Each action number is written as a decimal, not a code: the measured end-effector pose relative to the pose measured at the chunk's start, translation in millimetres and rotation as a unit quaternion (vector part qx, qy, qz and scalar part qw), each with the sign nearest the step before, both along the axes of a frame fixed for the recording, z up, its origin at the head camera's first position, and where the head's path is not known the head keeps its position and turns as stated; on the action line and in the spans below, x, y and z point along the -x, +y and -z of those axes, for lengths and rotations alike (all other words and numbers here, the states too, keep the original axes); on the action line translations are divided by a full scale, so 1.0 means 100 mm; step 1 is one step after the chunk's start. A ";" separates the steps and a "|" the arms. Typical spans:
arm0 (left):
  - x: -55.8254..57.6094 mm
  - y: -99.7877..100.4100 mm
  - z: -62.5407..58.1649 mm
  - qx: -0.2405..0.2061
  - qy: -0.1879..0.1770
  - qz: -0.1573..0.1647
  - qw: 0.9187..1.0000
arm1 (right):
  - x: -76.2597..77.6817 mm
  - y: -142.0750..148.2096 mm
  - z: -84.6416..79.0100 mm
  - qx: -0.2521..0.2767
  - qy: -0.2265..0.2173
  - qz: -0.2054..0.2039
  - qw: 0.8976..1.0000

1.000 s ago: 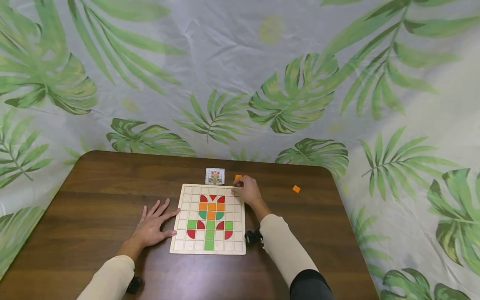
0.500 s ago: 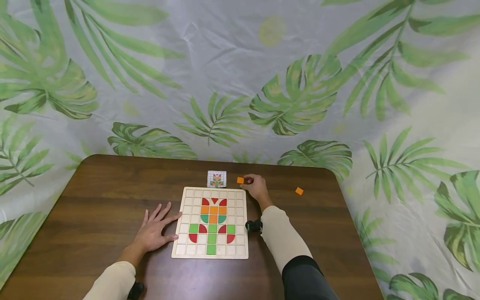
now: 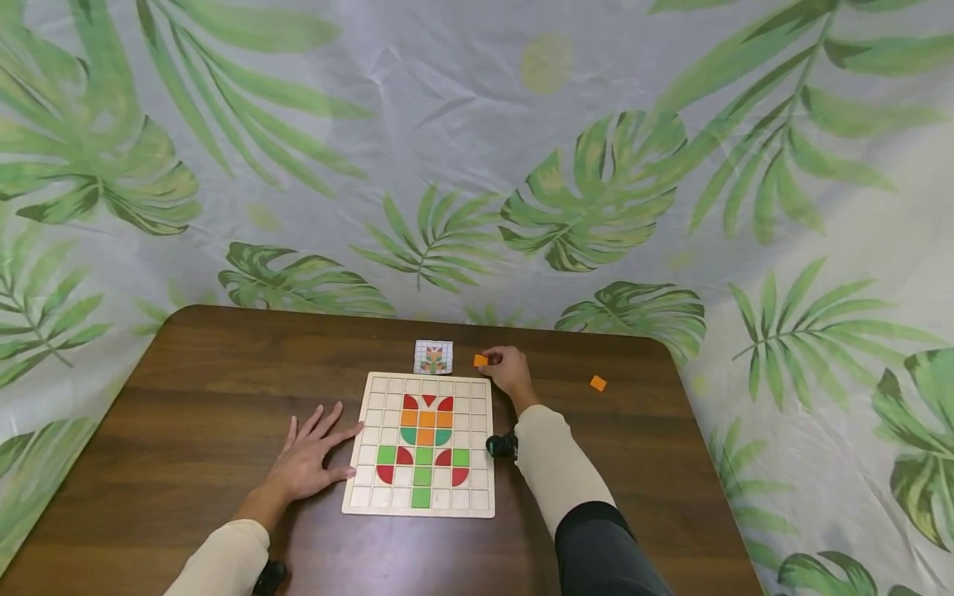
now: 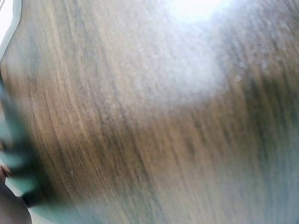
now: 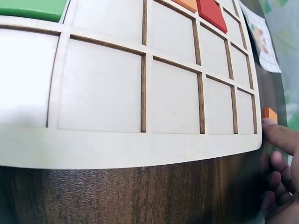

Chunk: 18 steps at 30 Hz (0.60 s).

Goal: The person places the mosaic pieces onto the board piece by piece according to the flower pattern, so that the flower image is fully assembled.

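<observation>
A light wooden grid board (image 3: 477, 488) lies on the table, its cells partly filled with red, orange, teal and green tiles in a flower pattern. My left hand (image 3: 301, 463) is spread flat beside it, with thumb and index fingertips at the board's left edge. Beyond the board's far right corner, my right hand (image 3: 510, 372) pinches an orange square tile (image 3: 479, 361) between thumb and index finger, low over the table. In the right wrist view the thumb (image 5: 280, 135) meets that orange tile (image 5: 270, 115), while the other fingers are curled beneath.
A small pattern card (image 3: 433, 357) with a matching flower picture lies just behind the board. Another orange square tile (image 3: 598, 383) rests farther right on the dark wooden table (image 3: 186, 397). A leaf-print cloth (image 3: 447, 124) hangs behind the table.
My right hand has moved from over the board's far right corner to the right side of the orange tile, its fingertips closing on it. My left hand has stayed at the board's edge.
</observation>
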<state>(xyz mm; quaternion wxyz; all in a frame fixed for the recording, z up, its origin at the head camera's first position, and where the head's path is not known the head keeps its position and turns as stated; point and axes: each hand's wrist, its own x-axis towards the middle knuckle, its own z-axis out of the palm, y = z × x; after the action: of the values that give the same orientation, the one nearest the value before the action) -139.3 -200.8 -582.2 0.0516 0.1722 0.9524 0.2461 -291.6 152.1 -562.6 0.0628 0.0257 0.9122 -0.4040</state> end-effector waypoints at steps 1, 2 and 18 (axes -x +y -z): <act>0.00 0.00 0.00 0.000 0.001 0.001 1.000 | 0.00 0.00 -0.01 -0.002 0.001 -0.001 1.000; 0.00 0.00 0.00 0.000 0.000 0.001 1.000 | 0.01 0.00 -0.01 -0.002 -0.002 -0.001 1.000; 0.00 0.01 -0.03 0.004 0.000 0.001 1.000 | 0.06 0.01 -0.04 -0.009 0.002 0.006 1.000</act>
<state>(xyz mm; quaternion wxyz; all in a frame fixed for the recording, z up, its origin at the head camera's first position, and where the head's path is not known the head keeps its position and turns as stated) -138.8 -199.5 -579.1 0.0528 0.1733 0.9531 0.2425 -297.4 152.7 -558.5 0.0585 0.0314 0.9157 -0.3964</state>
